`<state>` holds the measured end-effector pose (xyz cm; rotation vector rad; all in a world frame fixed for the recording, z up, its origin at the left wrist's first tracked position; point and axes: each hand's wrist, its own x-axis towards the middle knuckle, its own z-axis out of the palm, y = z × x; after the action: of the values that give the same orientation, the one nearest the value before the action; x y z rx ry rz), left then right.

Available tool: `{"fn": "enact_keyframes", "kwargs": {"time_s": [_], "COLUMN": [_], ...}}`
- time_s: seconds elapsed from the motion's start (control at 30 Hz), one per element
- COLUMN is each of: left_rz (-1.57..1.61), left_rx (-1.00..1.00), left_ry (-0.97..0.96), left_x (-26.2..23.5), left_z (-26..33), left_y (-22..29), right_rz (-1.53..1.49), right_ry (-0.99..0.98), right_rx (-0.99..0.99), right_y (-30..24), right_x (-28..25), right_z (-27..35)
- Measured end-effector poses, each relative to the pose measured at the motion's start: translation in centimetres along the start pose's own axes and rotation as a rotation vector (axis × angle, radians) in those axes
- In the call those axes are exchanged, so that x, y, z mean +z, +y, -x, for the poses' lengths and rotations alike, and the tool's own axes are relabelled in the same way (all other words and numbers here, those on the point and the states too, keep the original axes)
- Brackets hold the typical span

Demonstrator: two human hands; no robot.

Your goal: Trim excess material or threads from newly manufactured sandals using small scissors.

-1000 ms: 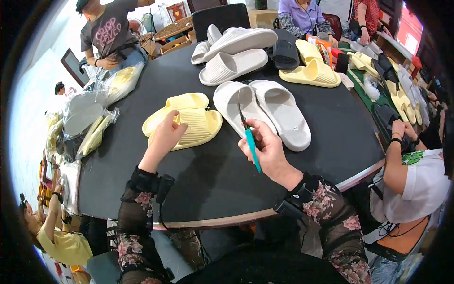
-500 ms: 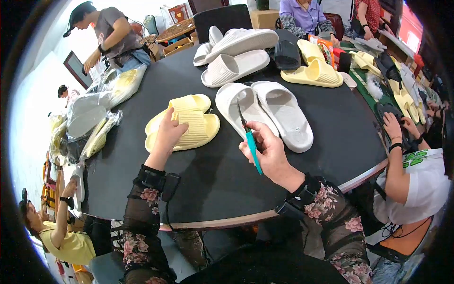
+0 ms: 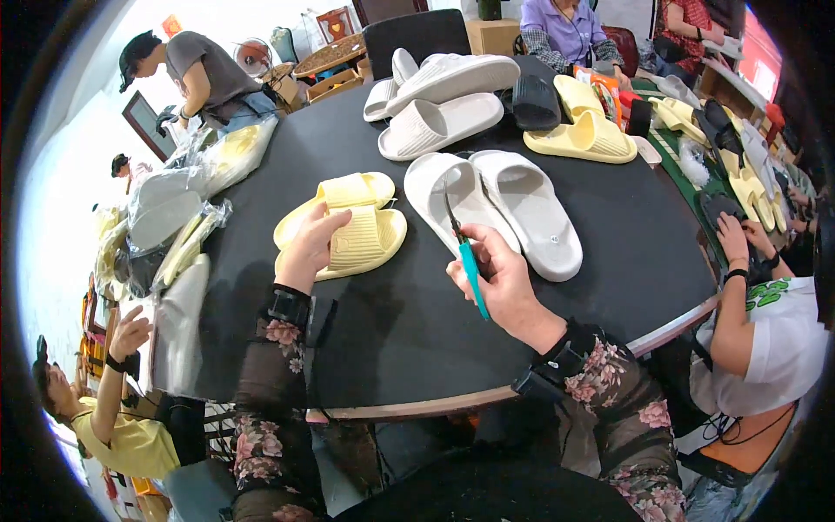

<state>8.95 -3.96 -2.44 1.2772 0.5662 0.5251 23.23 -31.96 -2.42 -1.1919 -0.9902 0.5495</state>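
My left hand [image 3: 310, 250] is on the near-left side of a pair of yellow slides [image 3: 370, 237], closed on the nearer one, its thumb lying across the ribbed strap. The other fingers are partly hidden. In my right hand [image 3: 504, 283] are slim snips with a teal handle [image 3: 470, 270] and thin, dark, curved blades. The blades point away from me, over the left of two white slides [image 3: 531, 217] lying side by side. My right fingers wrap round the handle just in front of these slides.
White slides [image 3: 441, 122] are piled at the back of the dark table [image 3: 417, 348], beside a black slide [image 3: 535, 103] and yellow slides [image 3: 591, 139]. Bagged slides [image 3: 178, 209] line the left edge. People work on the left [image 3: 130, 435], right [image 3: 757, 339] and far sides.
My left index finger has drawn in from pointing over the yellow slides, and that hand now closes on the nearer one. The right hand keeps its hold. A clear-wrapped item now lies at the left edge.
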Motion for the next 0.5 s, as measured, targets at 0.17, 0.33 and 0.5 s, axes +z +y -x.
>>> {"fn": "enact_keyframes", "kwargs": {"time_s": [0.17, 0.33, 0.5], "left_rz": [-0.097, -0.072, -0.062], "left_rx": [0.073, 0.272, 0.465], "left_ry": [0.127, 0.148, 0.111], "left_x": [2.0, 6.9, 7.8], "left_z": [1.9, 6.3, 8.1], "left_y": [0.5, 2.5, 2.2], "right_rz": [-0.013, 0.062, 0.180], "right_ry": [-0.055, -0.128, -0.189], "right_rx": [0.043, 0.044, 0.043], "right_y": [-0.1, 0.6, 0.1], "right_x": [0.2, 0.4, 0.6], "right_z": [0.0, 0.1, 0.0]}}
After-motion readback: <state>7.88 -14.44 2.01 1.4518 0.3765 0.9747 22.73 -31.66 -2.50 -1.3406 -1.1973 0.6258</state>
